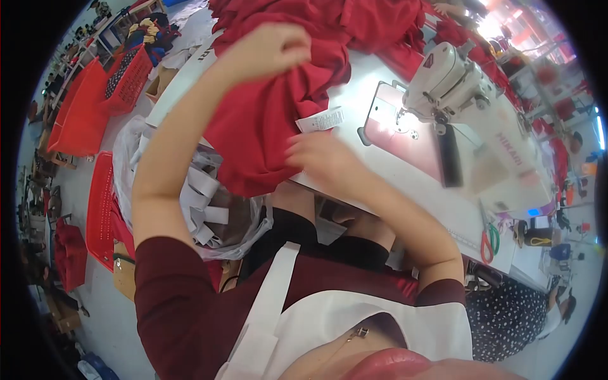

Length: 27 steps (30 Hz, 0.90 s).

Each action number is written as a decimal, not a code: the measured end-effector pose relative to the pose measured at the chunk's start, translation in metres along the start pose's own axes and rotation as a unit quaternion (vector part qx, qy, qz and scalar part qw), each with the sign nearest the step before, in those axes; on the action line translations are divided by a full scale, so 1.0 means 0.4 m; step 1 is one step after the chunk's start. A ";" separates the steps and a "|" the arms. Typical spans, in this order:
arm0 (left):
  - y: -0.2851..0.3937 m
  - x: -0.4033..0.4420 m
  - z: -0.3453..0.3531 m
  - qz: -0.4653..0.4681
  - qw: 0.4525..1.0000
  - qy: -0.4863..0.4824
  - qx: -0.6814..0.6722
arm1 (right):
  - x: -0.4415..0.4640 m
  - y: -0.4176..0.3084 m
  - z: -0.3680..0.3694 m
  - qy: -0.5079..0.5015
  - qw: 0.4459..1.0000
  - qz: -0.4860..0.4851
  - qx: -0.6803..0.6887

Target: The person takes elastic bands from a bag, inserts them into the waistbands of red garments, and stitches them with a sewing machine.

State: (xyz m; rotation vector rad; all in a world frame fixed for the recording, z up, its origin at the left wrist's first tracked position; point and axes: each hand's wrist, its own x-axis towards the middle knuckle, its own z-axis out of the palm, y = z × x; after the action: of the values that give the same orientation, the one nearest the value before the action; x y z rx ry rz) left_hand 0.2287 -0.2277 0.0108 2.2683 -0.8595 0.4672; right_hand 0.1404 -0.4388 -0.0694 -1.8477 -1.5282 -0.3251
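Observation:
Red fabric [253,133] lies bunched over the white sewing table and hangs down over its front edge. Over its upper part is my left hand [272,50], its fingers curved and blurred; any hold on the cloth cannot be made out. Lower down, my right hand [323,161] is beside the fabric's right side, blurred, with its fingers loosely spread. Between the hands, a white printed label [321,119] lies at the cloth's right edge. The lit sewing machine [437,85] stands to the right of the fabric.
Scissors with red and green handles [489,244] lie at the table's right. A clear plastic bag with white pieces [202,190] is below the left arm. Red baskets [99,215] stand at the left. Another person's hand [449,9] shows at the top; a person in dotted clothing [506,316] is at lower right.

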 end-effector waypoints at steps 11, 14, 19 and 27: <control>0.224 -0.340 0.091 -0.069 0.996 -0.047 0.017 | -0.030 0.094 -0.073 0.055 0.979 0.188 0.051; 0.255 -0.335 0.047 -0.202 0.975 0.081 -0.052 | 0.003 0.085 -0.059 0.042 0.986 0.148 0.069; 0.240 -0.308 0.014 -0.227 0.889 0.223 -0.331 | 0.083 0.057 0.042 0.168 0.981 0.087 -0.035; 0.170 -0.303 -0.152 -0.232 0.817 0.320 -0.420 | 0.174 0.224 -0.005 0.299 0.939 0.132 -0.110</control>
State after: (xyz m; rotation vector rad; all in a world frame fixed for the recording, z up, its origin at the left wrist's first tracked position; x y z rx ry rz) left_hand 0.0889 -0.1696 0.0217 1.2719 -0.0784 0.4510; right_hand 0.2433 -0.3925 -0.0583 -1.8579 -0.8451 -0.8675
